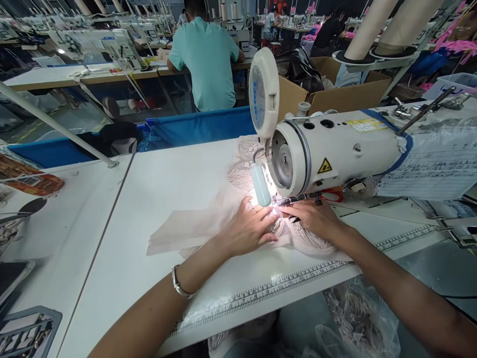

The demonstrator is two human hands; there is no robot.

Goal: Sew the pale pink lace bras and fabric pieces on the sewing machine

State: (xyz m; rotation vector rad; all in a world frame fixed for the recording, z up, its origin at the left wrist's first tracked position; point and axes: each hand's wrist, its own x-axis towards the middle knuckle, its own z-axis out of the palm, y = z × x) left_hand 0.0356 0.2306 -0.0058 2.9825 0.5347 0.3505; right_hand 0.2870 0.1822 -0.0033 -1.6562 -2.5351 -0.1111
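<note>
Pale pink lace fabric [244, 176] lies under the head of a white sewing machine [335, 149], lit by a small lamp [261, 185]. Just left of the needle area, my left hand [251, 227] rests flat on the fabric with its fingers spread. My right hand [316, 217] is on the other side, its fingers drawn together on the lace close to the presser foot. A small dark pointed tip shows beneath those fingers; I cannot make out what it belongs to. A sheer strip [182, 228] of the fabric trails to the left.
A printed ruler [276, 286] runs along the table's front edge. Behind the table hangs a blue cloth trough [201, 128]. A cardboard box [346, 99] and thread cones [370, 30] stand beyond the machine. A plastic bag [357, 318] hangs below. A person [206, 62] sits ahead.
</note>
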